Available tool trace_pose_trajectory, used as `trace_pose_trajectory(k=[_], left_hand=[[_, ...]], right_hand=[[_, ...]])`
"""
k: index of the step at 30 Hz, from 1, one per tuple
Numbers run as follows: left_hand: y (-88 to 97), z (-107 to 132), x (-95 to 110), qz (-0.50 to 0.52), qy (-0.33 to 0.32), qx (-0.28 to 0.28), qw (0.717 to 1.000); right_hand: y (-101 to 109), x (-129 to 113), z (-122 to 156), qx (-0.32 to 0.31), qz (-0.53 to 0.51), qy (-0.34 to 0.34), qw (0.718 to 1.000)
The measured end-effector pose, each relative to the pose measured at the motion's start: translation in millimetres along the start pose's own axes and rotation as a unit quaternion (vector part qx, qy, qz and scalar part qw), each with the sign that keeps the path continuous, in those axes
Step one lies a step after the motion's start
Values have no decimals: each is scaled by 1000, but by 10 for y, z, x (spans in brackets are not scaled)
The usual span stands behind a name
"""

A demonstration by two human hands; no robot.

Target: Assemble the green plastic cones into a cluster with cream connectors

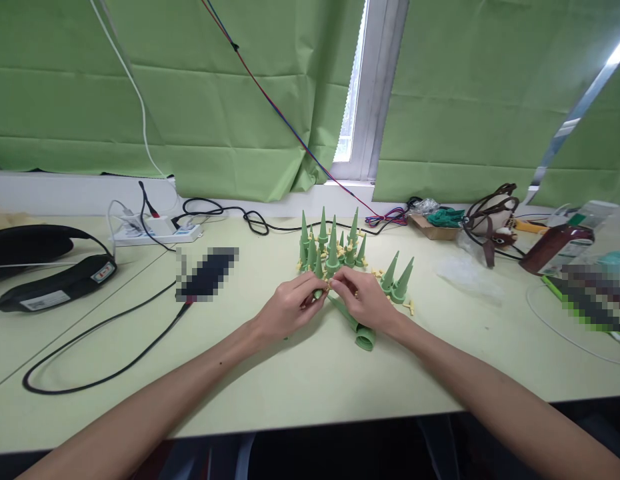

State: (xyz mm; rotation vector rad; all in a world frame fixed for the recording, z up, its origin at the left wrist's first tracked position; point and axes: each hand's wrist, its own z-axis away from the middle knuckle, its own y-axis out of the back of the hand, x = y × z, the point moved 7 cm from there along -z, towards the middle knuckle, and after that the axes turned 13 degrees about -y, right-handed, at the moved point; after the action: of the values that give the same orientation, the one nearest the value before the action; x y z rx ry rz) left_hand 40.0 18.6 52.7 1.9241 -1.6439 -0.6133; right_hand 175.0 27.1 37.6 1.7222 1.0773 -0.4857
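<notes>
My left hand (293, 303) is closed, with its thumb and fingers round a small green plastic spike (317, 293). Fingertip to fingertip with it, my right hand (359, 297) pinches at a tiny yellow T-shaped valve (327, 287), mostly hidden by the fingers. Just behind both hands, several green cone-shaped spikes (333, 247) stand points up, with yellow valves among them. More upright spikes (401, 283) stand to the right, and a loose yellow valve (411, 307) lies beside them. Under my right hand a hollow green spike (365, 337) lies on its side, its open end towards me.
On the table (270, 400), a black cable (105, 387) loops at left near a blurred dark device (207, 275). A power strip (157, 232) and black headset (60, 283) lie behind. At right are clear plastic wrap (467, 273), a cardboard box (433, 228) and a dark red bottle (557, 247).
</notes>
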Motion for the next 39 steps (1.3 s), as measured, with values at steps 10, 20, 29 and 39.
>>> trace_pose_trajectory(k=[10, 20, 29, 39], left_hand=[[-26, 3, 21, 4, -3, -6, 1000], [-24, 1, -1, 27, 12, -4, 1000], [32, -10, -59, 25, 47, 25, 998], [-1, 16, -36, 42, 33, 16, 998]], right_hand=[[-2, -7, 1, 19, 46, 6, 999], [-8, 29, -12, 19, 49, -9, 999], [5, -34, 6, 0, 13, 1, 1000], [14, -43, 5, 12, 33, 21, 999]])
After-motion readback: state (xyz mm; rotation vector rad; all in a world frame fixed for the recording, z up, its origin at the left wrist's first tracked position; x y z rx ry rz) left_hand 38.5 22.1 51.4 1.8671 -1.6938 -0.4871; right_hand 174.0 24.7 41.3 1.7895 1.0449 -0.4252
